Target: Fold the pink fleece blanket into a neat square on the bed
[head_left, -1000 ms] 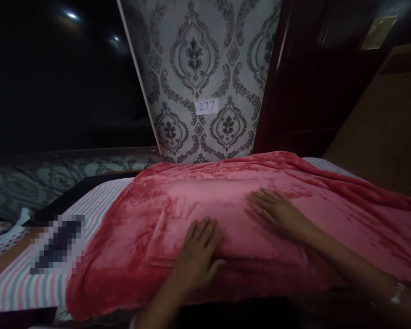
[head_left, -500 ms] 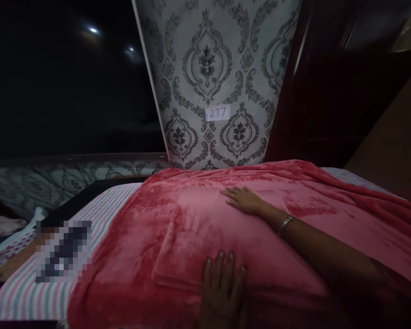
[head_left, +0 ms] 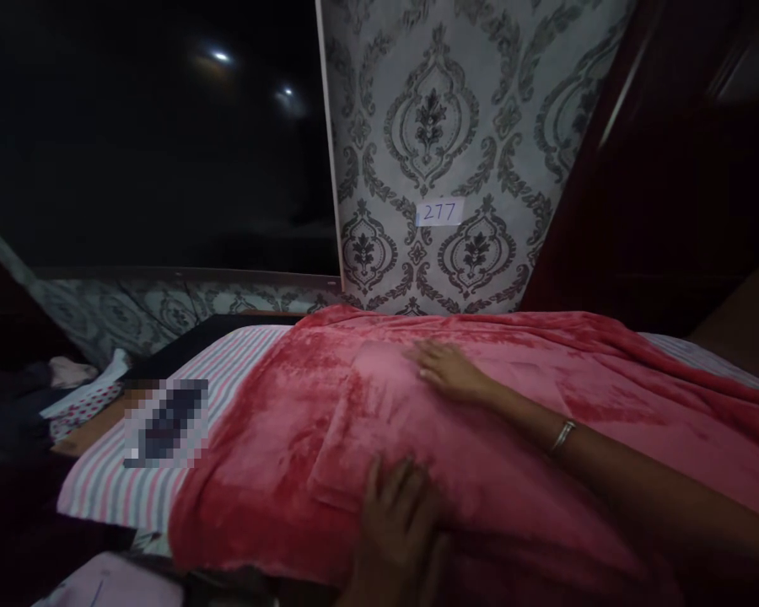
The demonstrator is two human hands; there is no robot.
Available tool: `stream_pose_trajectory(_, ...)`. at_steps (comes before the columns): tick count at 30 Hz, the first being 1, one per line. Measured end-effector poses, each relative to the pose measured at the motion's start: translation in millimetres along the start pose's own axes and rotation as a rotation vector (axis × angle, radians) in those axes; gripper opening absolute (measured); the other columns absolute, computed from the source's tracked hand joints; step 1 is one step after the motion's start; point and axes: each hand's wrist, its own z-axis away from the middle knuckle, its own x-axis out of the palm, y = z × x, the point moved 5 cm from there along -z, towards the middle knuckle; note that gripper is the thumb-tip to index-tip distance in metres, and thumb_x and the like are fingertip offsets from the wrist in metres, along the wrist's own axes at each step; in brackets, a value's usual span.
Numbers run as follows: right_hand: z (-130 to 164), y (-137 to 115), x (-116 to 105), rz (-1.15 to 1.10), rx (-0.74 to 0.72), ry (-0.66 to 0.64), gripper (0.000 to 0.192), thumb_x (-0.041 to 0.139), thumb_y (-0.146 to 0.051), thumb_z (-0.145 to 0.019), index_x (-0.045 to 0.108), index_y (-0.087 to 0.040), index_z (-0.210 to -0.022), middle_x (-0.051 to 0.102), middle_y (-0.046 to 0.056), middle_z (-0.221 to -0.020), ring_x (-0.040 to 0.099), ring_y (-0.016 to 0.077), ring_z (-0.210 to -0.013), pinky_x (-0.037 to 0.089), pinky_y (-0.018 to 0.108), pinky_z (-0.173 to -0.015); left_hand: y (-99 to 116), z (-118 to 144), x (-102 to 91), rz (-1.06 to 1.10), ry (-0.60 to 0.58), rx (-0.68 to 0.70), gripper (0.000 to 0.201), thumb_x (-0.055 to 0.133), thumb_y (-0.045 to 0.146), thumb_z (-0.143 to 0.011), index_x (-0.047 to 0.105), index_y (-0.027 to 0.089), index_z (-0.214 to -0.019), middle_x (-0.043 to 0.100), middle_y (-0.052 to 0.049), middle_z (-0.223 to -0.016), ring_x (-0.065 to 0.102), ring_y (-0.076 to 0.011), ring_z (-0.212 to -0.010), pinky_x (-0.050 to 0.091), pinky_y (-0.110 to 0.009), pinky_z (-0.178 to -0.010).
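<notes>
A fuzzy red blanket (head_left: pixel 278 438) lies spread over a bed, with a folded raised section in its middle. My left hand (head_left: pixel 398 523) rests flat on the near edge of that folded section, fingers apart. My right hand (head_left: pixel 446 368) lies flat on the far part of the fold, arm stretched across the blanket, a thin bangle (head_left: pixel 562 436) on the wrist. Neither hand grips the cloth.
A striped sheet (head_left: pixel 132 485) shows at the bed's left, with a blurred-out object (head_left: pixel 164 421) on it. A patterned wall panel carrying a "277" label (head_left: pixel 439 212) stands behind the bed. Dark glass fills the left; clothes (head_left: pixel 69 379) lie at far left.
My right hand slid from the blanket's middle to the far side of the fold. My left hand drew back to the near edge. The view shifted left.
</notes>
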Motion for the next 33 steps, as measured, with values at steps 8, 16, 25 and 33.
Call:
stream_pose_trajectory(8, -37.8, -92.0, 38.1, -0.020, -0.402, -0.157, 0.055, 0.037, -0.053, -0.103, 0.036, -0.035, -0.155, 0.023, 0.003, -0.165, 0.010, 0.0292, -0.153, 0.007, 0.064, -0.118, -26.0, 34.9, 9.7, -0.220, -0.163, -0.115, 0.072, 0.070, 0.034, -0.077, 0.050, 0.027, -0.147, 0.037, -0.014, -0.160, 0.022, -0.0400, -0.150, 0.010, -0.062, -0.120)
stream_pose_trajectory(16, -86.0, -8.8, 40.4, -0.142, 0.089, -0.215, 0.059, 0.027, -0.053, -0.104, 0.030, -0.030, -0.158, 0.029, 0.004, -0.163, 0.024, 0.0287, -0.150, 0.021, 0.056, -0.119, -24.2, 39.6, 14.2, -0.191, -0.156, -0.172, 0.070, 0.071, 0.032, -0.079, 0.051, 0.027, -0.146, 0.041, -0.012, -0.158, 0.023, -0.0382, -0.150, 0.014, -0.061, -0.121)
stream_pose_trajectory(25, -75.0, -22.7, 16.5, -0.090, 0.151, -0.130, 0.060, 0.037, -0.046, -0.104, 0.027, -0.027, -0.159, 0.020, 0.009, -0.165, 0.013, 0.0285, -0.153, 0.011, 0.057, -0.121, -31.0, 37.9, 15.1, -0.121, -0.088, -0.185, 0.066, 0.069, 0.034, -0.084, 0.049, 0.029, -0.147, 0.040, -0.011, -0.158, 0.026, -0.0379, -0.149, 0.016, -0.063, -0.120)
stream_pose_trajectory(33, 52.9, -16.9, -10.9, -0.102, -0.044, -0.091, 0.059, 0.036, -0.056, -0.103, 0.034, -0.031, -0.157, 0.019, 0.008, -0.166, 0.012, 0.0295, -0.153, 0.010, 0.058, -0.121, -0.6, 0.7, 12.4, -0.071, -0.107, -0.024, 0.059, 0.056, 0.021, -0.085, 0.051, 0.020, -0.144, 0.048, -0.014, -0.152, 0.026, -0.0331, -0.150, 0.013, -0.061, -0.121)
